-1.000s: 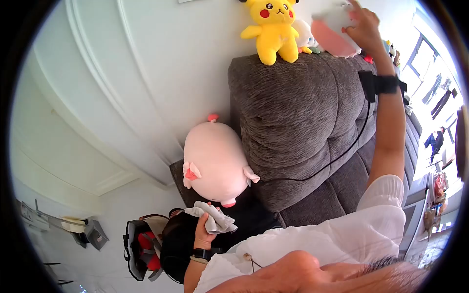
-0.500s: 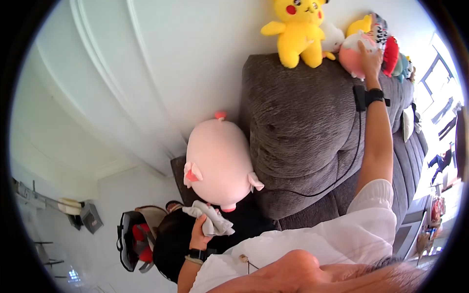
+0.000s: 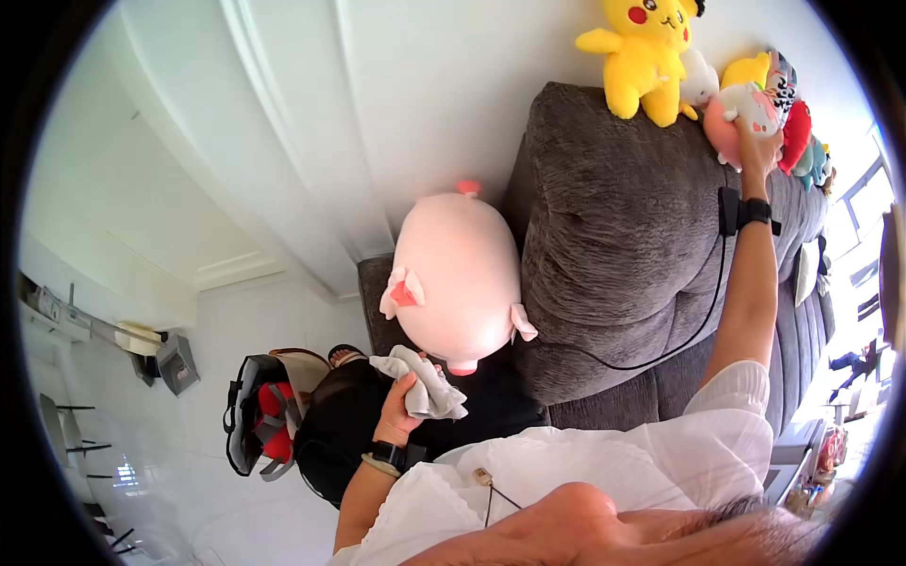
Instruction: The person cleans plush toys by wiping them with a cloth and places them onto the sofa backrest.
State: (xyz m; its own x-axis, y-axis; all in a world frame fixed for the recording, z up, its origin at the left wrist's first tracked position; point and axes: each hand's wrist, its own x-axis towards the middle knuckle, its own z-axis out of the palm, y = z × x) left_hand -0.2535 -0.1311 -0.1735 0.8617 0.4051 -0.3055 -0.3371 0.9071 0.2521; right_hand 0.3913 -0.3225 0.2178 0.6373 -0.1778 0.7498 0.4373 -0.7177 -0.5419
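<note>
A crumpled light grey cloth is bunched in my left hand, just below the snout of a large pink pig plush. My right hand reaches to the top of the grey sofa backrest. Its fingers are wrapped round a small pink and white plush toy, whose white face is turned up. Left of that toy a yellow plush with red cheeks sits against the wall, with a white plush partly hidden beside it. A red plush is right of my hand.
More plush toys line the backrest toward the window. A black cable runs from my right wrist across the sofa. An open bag with red contents stands on the pale floor to the left.
The view has shifted, so the sofa and toys sit further right. The pink and white plush has turned in my right hand, showing its white face. My left hand still holds the cloth.
</note>
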